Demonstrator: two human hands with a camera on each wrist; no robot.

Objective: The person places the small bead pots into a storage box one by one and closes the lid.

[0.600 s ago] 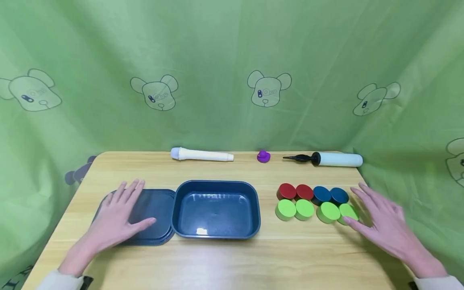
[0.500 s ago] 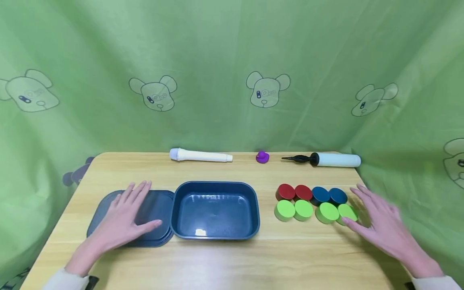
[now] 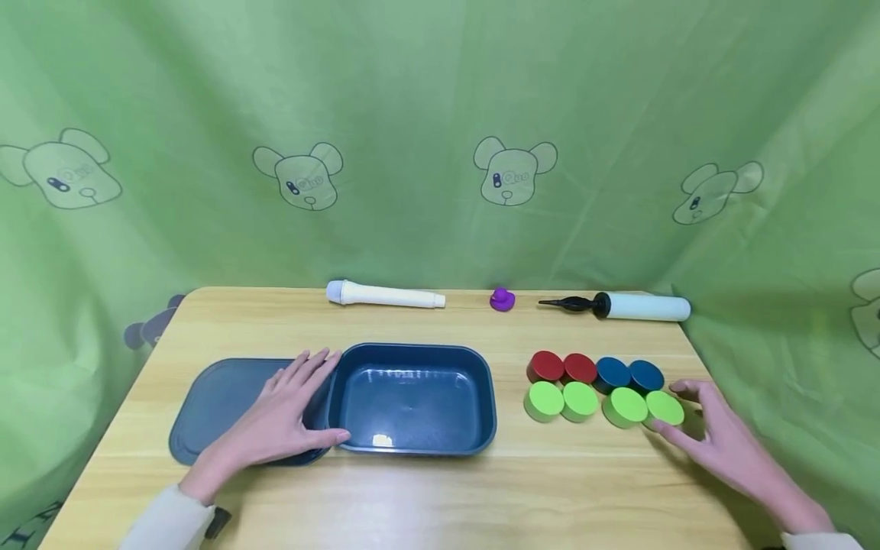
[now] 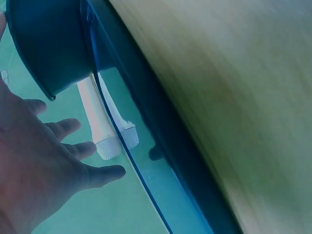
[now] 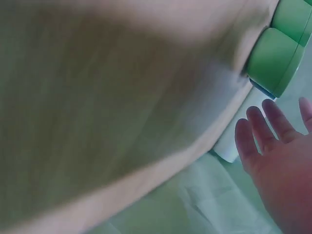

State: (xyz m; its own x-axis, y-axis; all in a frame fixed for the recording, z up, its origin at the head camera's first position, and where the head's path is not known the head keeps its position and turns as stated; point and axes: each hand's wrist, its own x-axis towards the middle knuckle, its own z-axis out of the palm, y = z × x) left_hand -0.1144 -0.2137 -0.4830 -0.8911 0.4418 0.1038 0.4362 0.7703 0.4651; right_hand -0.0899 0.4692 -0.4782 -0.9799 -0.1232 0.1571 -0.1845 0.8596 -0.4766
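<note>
My left hand [image 3: 282,420] reaches over the right part of a dark blue flat lid [image 3: 223,401], its fingertips and thumb by the left rim of a dark blue open box [image 3: 488,397]. Whether they touch the rim I cannot tell; in the left wrist view the fingers are spread apart. On the right, my right hand [image 3: 732,451] is bent beside the rightmost light green cylinder [image 3: 664,409], thumb at its near side. The right wrist view shows its fingers [image 5: 278,119] just short of the green cylinders [image 5: 273,61]. Two red cylinders [image 3: 546,367] and two blue cylinders [image 3: 612,373] stand behind several green ones.
Along the table's back edge lie a white toy microphone [image 3: 388,295], a purple rubber duck [image 3: 502,299] and a white hand pump [image 3: 646,306] with a black nozzle. A green curtain [image 3: 412,153] hangs behind and at both sides of the wooden table [image 3: 440,496].
My left hand has moved right across the lid to the box's left rim. My right hand's fingers have bent in and lowered towards the rightmost green cylinder.
</note>
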